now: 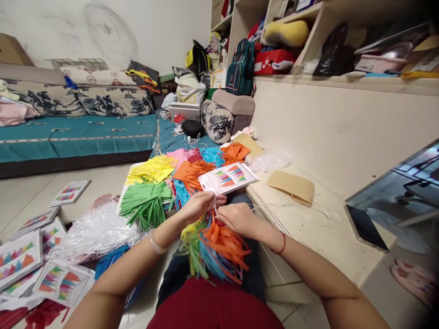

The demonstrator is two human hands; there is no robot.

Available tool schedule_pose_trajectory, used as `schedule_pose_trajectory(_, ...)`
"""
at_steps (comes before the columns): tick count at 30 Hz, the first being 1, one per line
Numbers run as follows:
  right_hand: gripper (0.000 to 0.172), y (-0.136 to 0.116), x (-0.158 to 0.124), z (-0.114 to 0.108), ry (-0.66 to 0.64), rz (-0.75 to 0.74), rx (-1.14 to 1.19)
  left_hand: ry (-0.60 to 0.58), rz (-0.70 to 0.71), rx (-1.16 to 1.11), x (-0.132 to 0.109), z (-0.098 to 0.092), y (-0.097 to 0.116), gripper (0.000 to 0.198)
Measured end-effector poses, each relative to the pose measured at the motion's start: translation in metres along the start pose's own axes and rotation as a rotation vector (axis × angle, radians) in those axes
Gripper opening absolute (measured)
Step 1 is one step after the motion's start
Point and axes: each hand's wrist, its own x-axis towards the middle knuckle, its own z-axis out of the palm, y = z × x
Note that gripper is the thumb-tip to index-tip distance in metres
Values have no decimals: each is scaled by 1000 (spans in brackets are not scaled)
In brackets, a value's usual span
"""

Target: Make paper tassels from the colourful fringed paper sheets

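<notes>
Over my lap hangs a bunch of paper tassels (222,249) in orange, blue, green and yellow, gathered at the top by a thin white string. My left hand (200,206) pinches the string from the left. Close by on the right, my right hand (238,219) has its fingers closed at the top of the bunch, by an orange tassel. Just beyond both hands lies a white card pack (228,177) with tassel pictures on it. Fringed paper bundles in green (146,201), yellow (152,170) and orange (194,173) lie behind my left hand.
A white ledge (308,233) runs along my right, bearing a brown paper envelope (291,186) and a phone (365,226). On the floor at left are several printed packs (20,256) and a heap of shiny white strips (99,228). A teal sofa (78,137) stands behind.
</notes>
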Motion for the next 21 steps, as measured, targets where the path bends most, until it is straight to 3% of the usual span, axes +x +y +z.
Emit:
schedule_pose_trajectory(3,32,4,-1,-4,88,-13,13,-78,-75,23,-3,5,2,18)
schedule_pose_trajectory(8,30,8,-8,-3,76,-58,23,-17,43,51,-5,12,1,22)
schedule_pose_trajectory(12,34,8,-13,-1,120,-42,4,-164,-131,94,-5,13,-1,21)
schedule_pose_trajectory(17,32,5,-13,-1,113,-91,-5,-16,44,7,-3,12,0,21)
schedule_pose_trajectory(21,34,7,-8,-4,213,-133,-2,-190,-100,82,-7,14,4,29)
